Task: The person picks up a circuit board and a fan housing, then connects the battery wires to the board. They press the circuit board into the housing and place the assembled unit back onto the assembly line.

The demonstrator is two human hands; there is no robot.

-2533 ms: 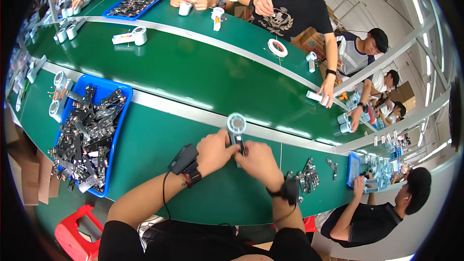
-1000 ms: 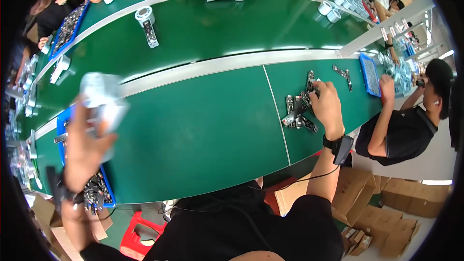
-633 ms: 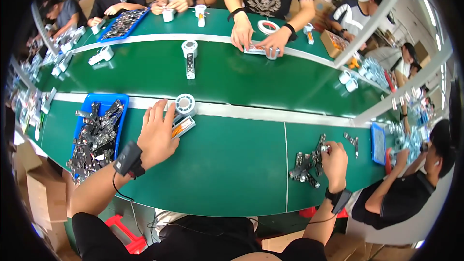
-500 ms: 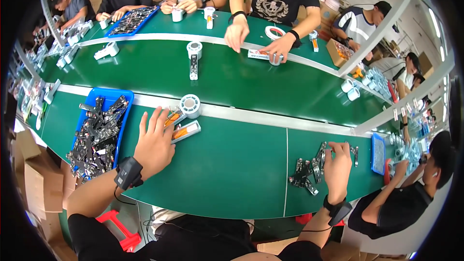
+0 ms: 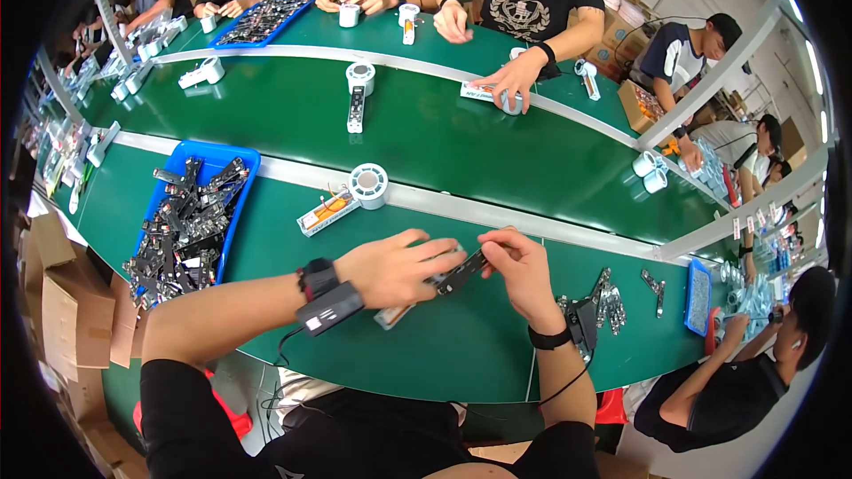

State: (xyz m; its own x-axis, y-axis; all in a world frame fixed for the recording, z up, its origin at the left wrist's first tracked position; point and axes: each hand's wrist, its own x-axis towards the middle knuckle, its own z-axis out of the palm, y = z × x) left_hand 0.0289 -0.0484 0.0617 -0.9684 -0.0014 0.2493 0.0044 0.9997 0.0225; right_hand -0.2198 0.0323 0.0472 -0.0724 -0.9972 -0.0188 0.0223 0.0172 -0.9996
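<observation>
In front of my body, my right hand point(image 5: 519, 273) pinches one end of a narrow black circuit board point(image 5: 463, 273) between thumb and fingers. My left hand point(image 5: 404, 268), slightly blurred, is closed over a pale handle casing point(image 5: 390, 315), only whose near end shows below the palm. The fingertips of that hand reach the board's other end; whether they touch it I cannot tell. Beyond the left hand lies a small handheld fan point(image 5: 368, 186), its round white-grey head beside an opened handle point(image 5: 327, 211) with orange parts inside.
A blue tray point(image 5: 251, 204) heaped with black circuit boards stands at left. More loose boards point(image 5: 609, 302) lie by my right wrist. At far right is a small blue tray point(image 5: 698, 297). Across the green belt point(image 5: 444, 146), carrying another fan point(image 5: 358, 93), several people work.
My left hand has moved right and nearer, carrying the casing from beside the fan. My right hand has come left from the loose boards with one circuit board.
</observation>
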